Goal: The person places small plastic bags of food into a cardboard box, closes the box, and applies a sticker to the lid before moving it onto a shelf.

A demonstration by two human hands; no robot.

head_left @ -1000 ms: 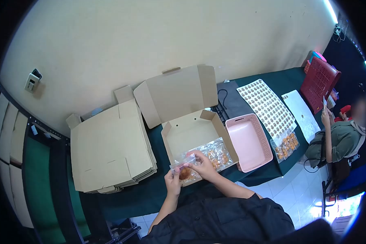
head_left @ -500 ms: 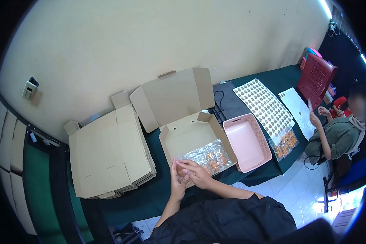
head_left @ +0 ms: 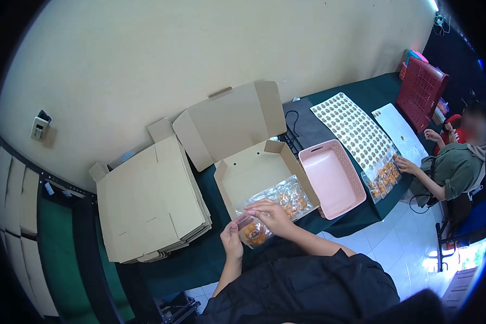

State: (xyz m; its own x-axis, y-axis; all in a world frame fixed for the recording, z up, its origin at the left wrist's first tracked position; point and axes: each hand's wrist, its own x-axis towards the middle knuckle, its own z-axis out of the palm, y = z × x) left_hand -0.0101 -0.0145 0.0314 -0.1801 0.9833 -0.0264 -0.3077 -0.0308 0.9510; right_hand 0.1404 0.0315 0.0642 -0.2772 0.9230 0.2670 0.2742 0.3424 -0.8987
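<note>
Between my two hands, over the front edge of an open cardboard box (head_left: 243,175), is a clear plastic bag (head_left: 255,232) with orange-brown round pieces inside. My left hand (head_left: 232,240) pinches the bag's upper left corner. My right hand (head_left: 270,215) grips its top edge from the right, fingers together. More clear bags (head_left: 292,198) with similar pieces lie in the box along its front side, partly hidden behind my right hand. The box's lid (head_left: 232,121) stands raised against the wall.
Flattened cardboard boxes (head_left: 151,200) are stacked at the left. Right of the box are a pink basket (head_left: 332,181), a sticker sheet (head_left: 356,129) and filled bags (head_left: 384,181). A co-worker (head_left: 453,167) reaches toward those bags; a dark red basket (head_left: 422,92) stands behind.
My hands have moved apart, and the bag now shows between them. The co-worker's hand has come down to the bags at the right. The view has shifted slightly.
</note>
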